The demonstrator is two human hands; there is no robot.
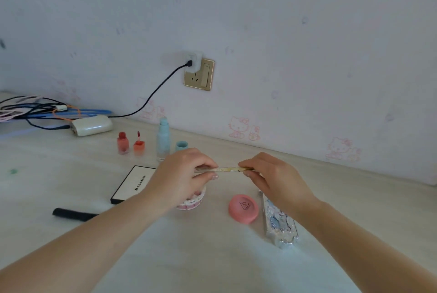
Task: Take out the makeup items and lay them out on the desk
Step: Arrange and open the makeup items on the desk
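Observation:
My left hand (183, 174) and my right hand (269, 176) each pinch one end of a thin yellow-patterned makeup pen (228, 169), held level above the desk (71, 174). Laid out on the desk are a white black-edged palette (132, 184), a pink round compact (243, 208), a silvery decorated case (279, 224), a pink patterned jar (191, 202) partly hidden under my left hand, a black tube (71, 214), a red lip-tint bottle (123, 143) with its open cap and wand (139, 145), and a pale blue bottle (163, 139) beside its cap (181, 146).
A white power bank (92, 125) and a tangle of cables (35, 109) lie at the back left. A charger sits in the gold wall socket (199, 75), its black cable running down to the desk. The wall borders the desk's far edge.

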